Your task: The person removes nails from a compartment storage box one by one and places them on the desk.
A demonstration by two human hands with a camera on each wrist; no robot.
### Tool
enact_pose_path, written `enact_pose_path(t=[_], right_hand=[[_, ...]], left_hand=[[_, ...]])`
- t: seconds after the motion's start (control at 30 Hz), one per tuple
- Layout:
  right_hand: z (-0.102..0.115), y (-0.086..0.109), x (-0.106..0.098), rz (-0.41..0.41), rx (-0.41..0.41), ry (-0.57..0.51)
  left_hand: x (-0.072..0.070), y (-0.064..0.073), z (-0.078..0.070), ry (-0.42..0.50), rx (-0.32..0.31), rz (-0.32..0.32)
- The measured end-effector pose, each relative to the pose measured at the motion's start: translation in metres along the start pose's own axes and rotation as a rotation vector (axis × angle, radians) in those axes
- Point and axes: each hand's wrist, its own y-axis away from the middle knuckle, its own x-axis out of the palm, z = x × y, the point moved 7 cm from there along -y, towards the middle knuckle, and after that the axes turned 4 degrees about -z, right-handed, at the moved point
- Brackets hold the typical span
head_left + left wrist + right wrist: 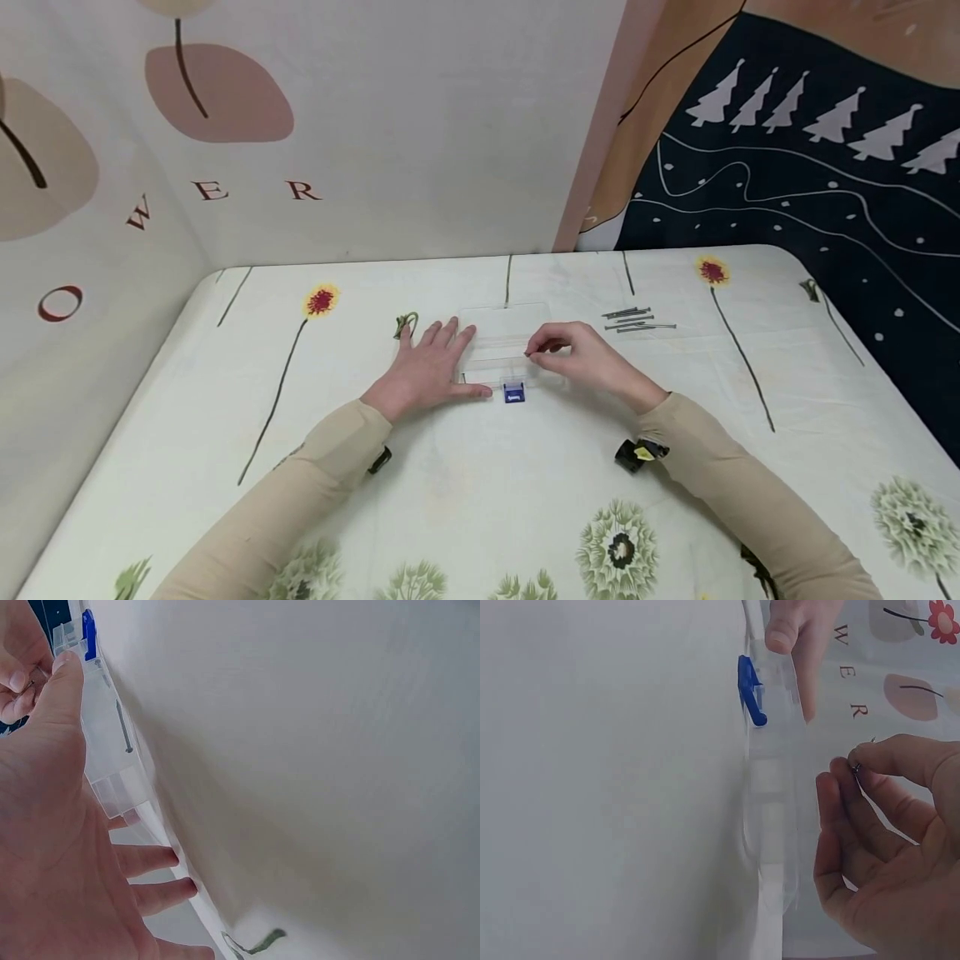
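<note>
A clear plastic box [491, 364] with a blue latch [513, 392] stands on the table, its transparent lid [510, 319] laid back at the far side. My left hand [429, 367] is at the box's left side, fingers spread and straight, with the thumb along the front edge. Over the box's right part, my right hand [573, 354] pinches a thin metal nail [856, 771] between thumb and fingertips; most of it is hidden by the fingers. In the left wrist view, another nail [124, 727] shows through the box's front wall.
Several loose nails [633, 320] lie in a small pile to the right, beyond my right hand. The table carries a white flower-printed cloth [510, 483]. A pale printed curtain [420, 133] hangs behind it, with a dark tree-patterned one [787, 167] at the right.
</note>
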Motion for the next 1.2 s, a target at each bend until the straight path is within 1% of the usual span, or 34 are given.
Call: enact_pose_path(t=[0.2,0.37,0.73,1.07,1.2], right_hand=[[-0.001,0.005,-0.006,0.004,-0.022,-0.001],[-0.005,0.009,-0.013,-0.012,-0.017,0.008],[-0.019,0.018,-0.036,-0.054,0.019,0.084],[-0.034,0.028,-0.058,-0.080,0.076,0.134],[-0.037,0.032,-0.064,-0.089,0.076,0.149]], left_hand=[[0.001,0.000,0.001,0.000,-0.004,0.001],[0.001,0.000,0.000,-0.003,-0.002,0.001],[0.001,0.001,0.000,-0.009,0.000,-0.003],[0.002,0.000,0.000,0.004,-0.002,-0.001],[0.003,0.000,0.001,0.000,-0.003,0.001]])
